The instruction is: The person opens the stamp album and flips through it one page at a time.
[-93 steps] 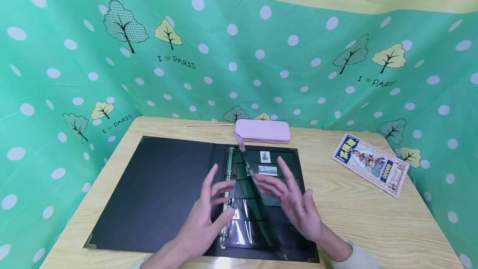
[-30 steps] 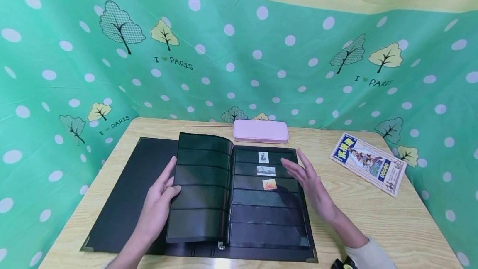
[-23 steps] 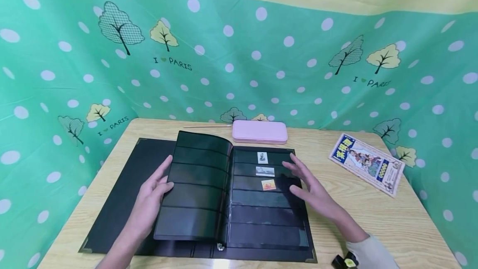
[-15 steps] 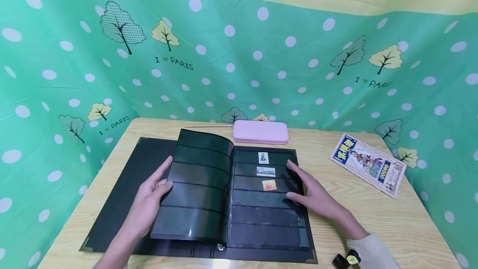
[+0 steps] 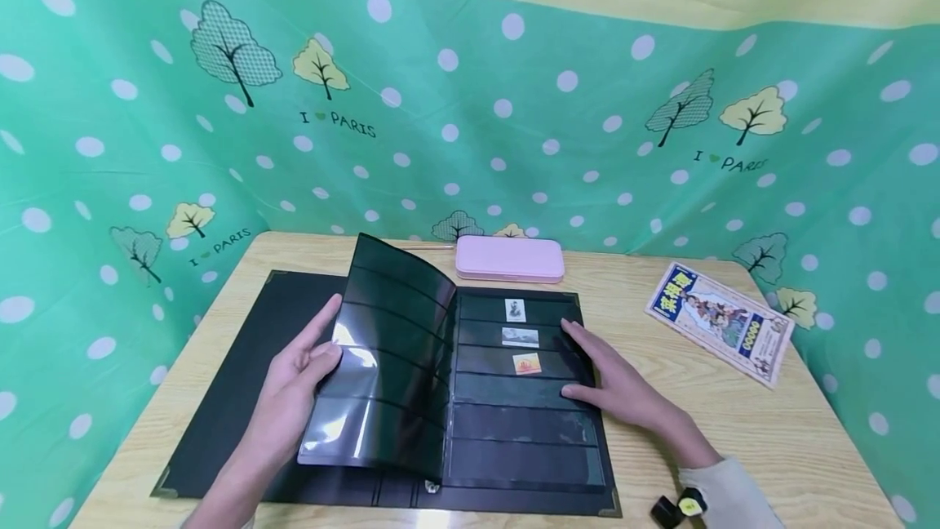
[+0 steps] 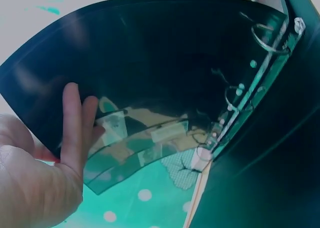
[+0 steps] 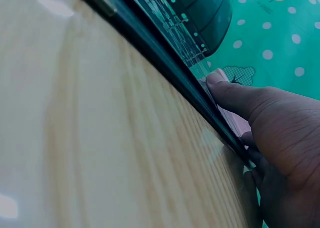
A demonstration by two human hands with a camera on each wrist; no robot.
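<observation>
A black ring-bound stamp album lies spread on the table. My left hand pinches the outer edge of a raised dark page, thumb on its near face and fingers behind. The page bows upward from the rings and catches bright glare. On the flat right-hand page sit a portrait stamp, a landscape stamp and an orange stamp. My right hand rests on that page's right edge, index finger and thumb apart; its other fingers are partly hidden.
Behind the album lies a pink case, with a thin stick beside it. A printed booklet is at the right. Near my right sleeve is a small black object. A green dotted cloth hangs behind the table.
The page, edge-on between my hands earlier, has been turned leftward, uncovering the stamps. Lately my left hand tilts it up more. My right hand has come down onto the right page's edge.
</observation>
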